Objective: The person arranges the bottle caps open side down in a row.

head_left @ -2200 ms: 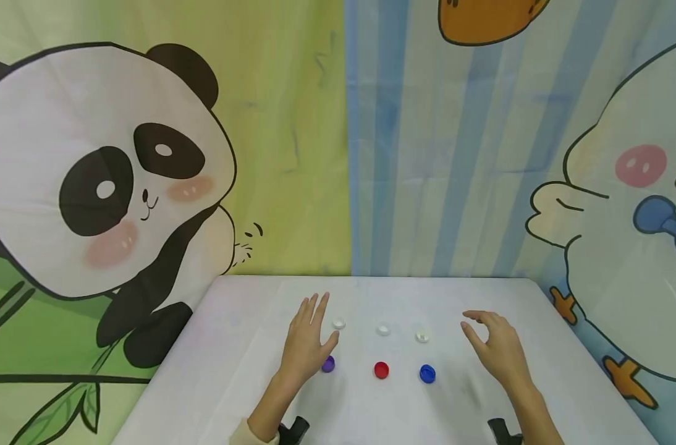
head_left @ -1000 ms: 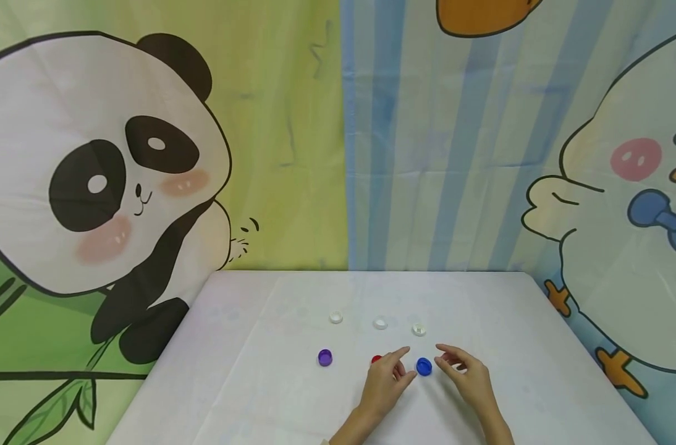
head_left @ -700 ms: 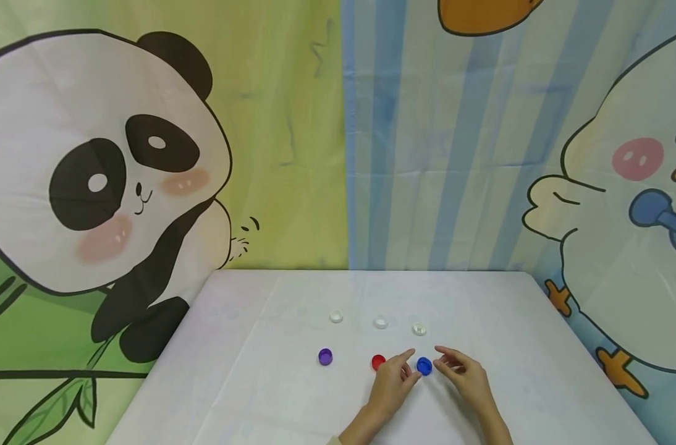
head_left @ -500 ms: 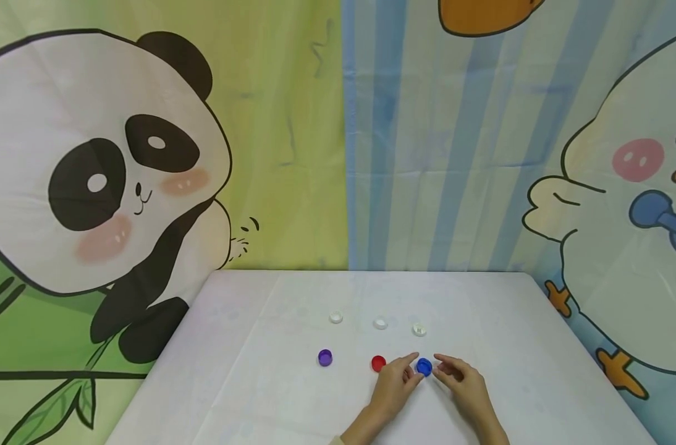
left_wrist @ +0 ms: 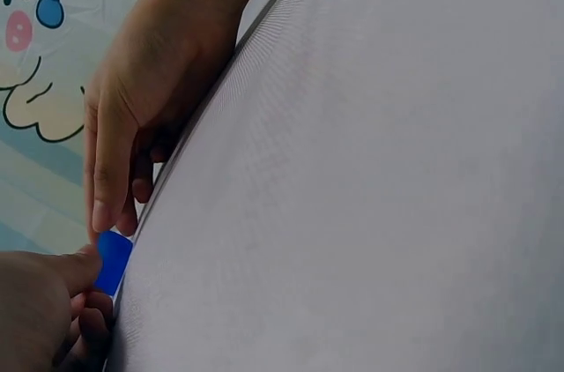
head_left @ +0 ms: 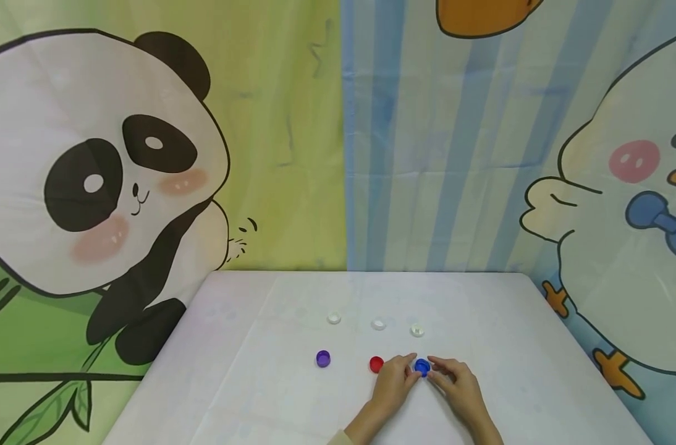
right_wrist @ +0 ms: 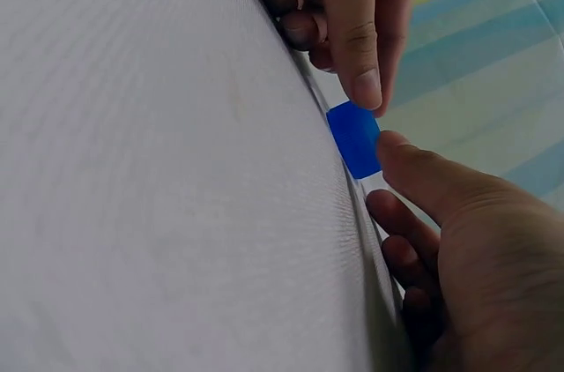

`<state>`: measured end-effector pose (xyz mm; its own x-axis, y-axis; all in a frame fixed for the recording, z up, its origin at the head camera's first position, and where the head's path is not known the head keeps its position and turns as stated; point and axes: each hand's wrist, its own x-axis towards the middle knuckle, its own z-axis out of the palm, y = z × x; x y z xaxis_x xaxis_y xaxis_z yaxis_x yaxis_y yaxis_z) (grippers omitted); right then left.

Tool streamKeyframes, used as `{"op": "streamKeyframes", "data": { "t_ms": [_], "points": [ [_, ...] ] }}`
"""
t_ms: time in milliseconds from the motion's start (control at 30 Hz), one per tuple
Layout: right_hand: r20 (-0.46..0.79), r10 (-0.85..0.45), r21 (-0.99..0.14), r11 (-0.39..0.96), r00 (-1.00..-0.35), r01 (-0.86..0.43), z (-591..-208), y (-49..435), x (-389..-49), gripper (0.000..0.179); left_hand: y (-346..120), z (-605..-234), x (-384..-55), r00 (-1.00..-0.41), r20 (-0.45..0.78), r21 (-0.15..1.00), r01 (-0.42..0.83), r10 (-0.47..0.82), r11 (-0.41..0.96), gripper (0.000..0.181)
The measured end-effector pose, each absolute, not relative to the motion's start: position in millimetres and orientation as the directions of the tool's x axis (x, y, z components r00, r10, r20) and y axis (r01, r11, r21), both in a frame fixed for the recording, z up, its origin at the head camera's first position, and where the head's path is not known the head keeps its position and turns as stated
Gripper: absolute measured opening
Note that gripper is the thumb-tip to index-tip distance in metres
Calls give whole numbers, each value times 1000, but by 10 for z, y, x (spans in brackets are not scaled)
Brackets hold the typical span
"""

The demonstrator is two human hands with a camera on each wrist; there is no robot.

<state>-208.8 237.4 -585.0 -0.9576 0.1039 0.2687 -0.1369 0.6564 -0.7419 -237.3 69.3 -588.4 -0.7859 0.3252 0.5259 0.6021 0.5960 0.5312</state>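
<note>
On the white table, both hands meet at a small blue bottle cap [head_left: 422,367], its hollow side facing up in the head view. My left hand [head_left: 392,383] pinches it from the left with thumb and forefinger. From the right, my right hand [head_left: 461,386] grips it the same way. The left wrist view shows the blue cap [left_wrist: 113,259] side-on between the fingertips of both hands, low at the table surface. In the right wrist view, the right thumb lies against the cap [right_wrist: 355,140] and the left fingertips touch its other side.
A red cap [head_left: 376,364] sits just left of my left hand, and a purple cap [head_left: 323,358] farther left. Behind them three white caps form a row: left one [head_left: 334,317], middle one [head_left: 379,324], right one [head_left: 417,330]. Printed curtains hang beyond the table [head_left: 249,383].
Both hands came down and inward from apart, the left passing over the red cap, and have closed in on the blue cap from either side. The caps stay in place.
</note>
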Motion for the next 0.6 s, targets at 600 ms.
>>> {"op": "streamKeyframes", "data": {
  "t_ms": [600],
  "points": [
    [339,90,-702,687,-936,-188,-5852,2352,-2083,27,705,-5837,-2394,-829,429,532,554,359,641,30]
  ]
}}
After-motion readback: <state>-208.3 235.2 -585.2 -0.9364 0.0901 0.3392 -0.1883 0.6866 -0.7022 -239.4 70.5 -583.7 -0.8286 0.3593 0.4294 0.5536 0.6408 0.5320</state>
